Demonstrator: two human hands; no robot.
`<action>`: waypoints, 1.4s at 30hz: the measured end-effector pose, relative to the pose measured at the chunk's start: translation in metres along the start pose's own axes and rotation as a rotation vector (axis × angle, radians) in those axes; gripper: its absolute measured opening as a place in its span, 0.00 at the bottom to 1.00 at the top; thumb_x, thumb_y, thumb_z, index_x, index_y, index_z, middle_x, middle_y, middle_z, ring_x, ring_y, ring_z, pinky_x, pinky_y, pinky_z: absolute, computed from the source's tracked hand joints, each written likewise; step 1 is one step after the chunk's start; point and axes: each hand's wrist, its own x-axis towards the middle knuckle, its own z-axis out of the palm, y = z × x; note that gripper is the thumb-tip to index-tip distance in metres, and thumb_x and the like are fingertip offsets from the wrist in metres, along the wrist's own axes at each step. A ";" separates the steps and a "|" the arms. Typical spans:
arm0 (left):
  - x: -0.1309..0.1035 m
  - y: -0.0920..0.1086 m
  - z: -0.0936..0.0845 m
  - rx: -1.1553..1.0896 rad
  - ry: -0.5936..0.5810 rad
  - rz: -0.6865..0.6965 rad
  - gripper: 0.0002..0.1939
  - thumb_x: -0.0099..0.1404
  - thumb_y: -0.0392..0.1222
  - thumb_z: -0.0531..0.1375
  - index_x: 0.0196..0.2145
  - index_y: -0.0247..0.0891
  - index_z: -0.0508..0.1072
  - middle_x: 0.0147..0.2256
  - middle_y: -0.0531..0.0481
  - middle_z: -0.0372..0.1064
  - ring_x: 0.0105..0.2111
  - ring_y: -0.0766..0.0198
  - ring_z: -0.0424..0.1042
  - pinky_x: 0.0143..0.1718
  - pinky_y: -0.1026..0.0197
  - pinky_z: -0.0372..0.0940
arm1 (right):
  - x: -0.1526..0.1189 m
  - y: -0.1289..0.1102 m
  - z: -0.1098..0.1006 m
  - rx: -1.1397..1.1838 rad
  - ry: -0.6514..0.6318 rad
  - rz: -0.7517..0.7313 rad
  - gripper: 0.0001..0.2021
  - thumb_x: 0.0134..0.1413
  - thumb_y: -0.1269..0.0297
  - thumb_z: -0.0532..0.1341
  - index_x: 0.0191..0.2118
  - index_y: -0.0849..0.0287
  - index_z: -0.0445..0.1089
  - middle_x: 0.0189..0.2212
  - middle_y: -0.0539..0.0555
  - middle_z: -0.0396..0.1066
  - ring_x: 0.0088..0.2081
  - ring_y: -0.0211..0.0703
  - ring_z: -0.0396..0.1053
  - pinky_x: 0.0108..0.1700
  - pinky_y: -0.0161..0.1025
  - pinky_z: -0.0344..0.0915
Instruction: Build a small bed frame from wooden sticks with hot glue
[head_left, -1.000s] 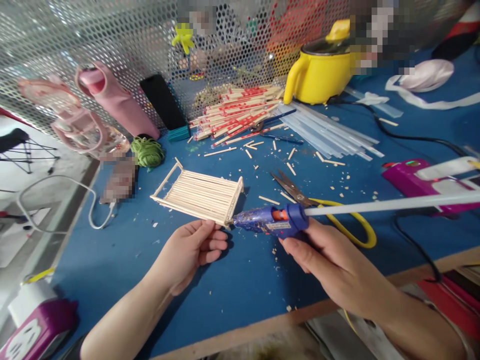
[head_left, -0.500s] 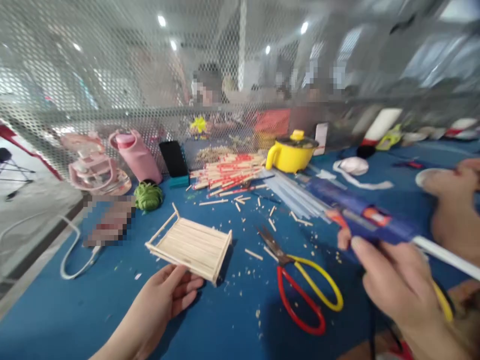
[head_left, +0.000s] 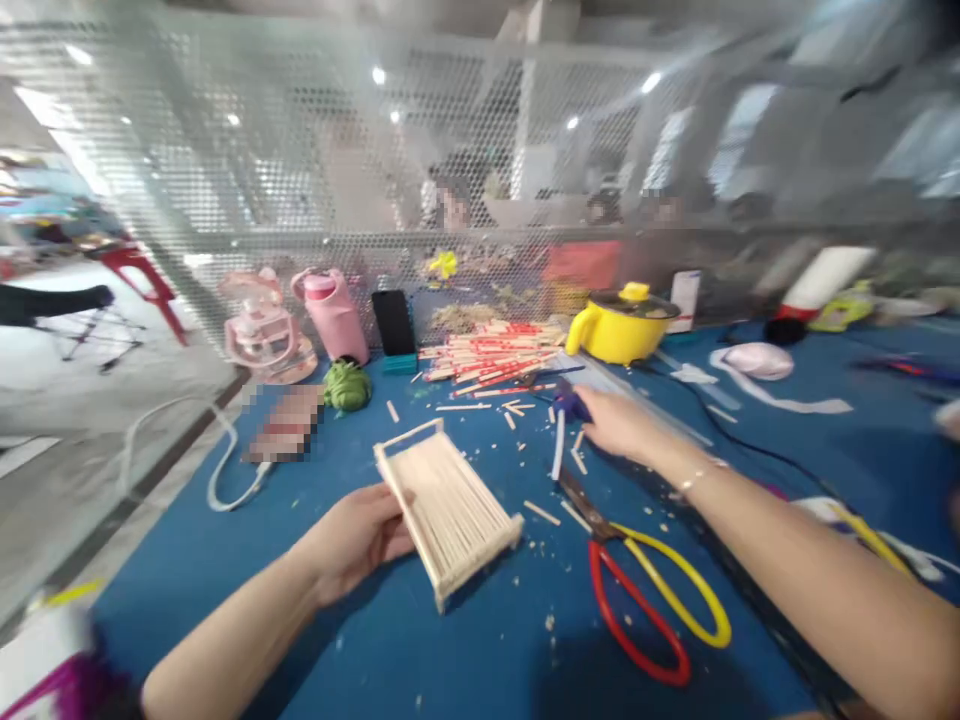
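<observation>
My left hand (head_left: pixel 375 525) grips the long side of a small tray-like frame (head_left: pixel 454 495) built of pale wooden sticks, with a low rail at its raised end. It is tilted, its near corner down over the blue table. My right hand (head_left: pixel 611 420) is stretched out towards the back and closed around a blue hot glue gun (head_left: pixel 574 402), mostly hidden by the hand. A white glue stick (head_left: pixel 559 445) pokes out of it towards me. Close by, below the right hand, lie scissors (head_left: pixel 607 530) with one red and one yellow handle.
Behind are a heap of red-marked sticks (head_left: pixel 491 355), a yellow pot (head_left: pixel 622 330) and clear glue sticks (head_left: pixel 600 375). Green yarn (head_left: pixel 346 386), a phone (head_left: pixel 394 322) and a pink bottle (head_left: pixel 334 315) stand left. White ribbon (head_left: pixel 761 362) lies right. A mesh screen (head_left: pixel 300 180) borders the table.
My right hand has carried the glue gun from the right to the back middle. The left hand has taken hold of the stick frame and turned it. The view has shifted left.
</observation>
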 end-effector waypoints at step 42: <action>0.044 0.006 0.003 0.349 -0.067 -0.163 0.16 0.48 0.48 0.68 0.25 0.32 0.73 0.22 0.51 0.70 0.21 0.70 0.66 0.26 0.66 0.62 | -0.044 -0.119 0.018 0.730 -0.226 -0.022 0.26 0.53 0.62 0.57 0.58 0.59 0.55 0.45 0.60 0.71 0.45 0.51 0.69 0.43 0.44 0.64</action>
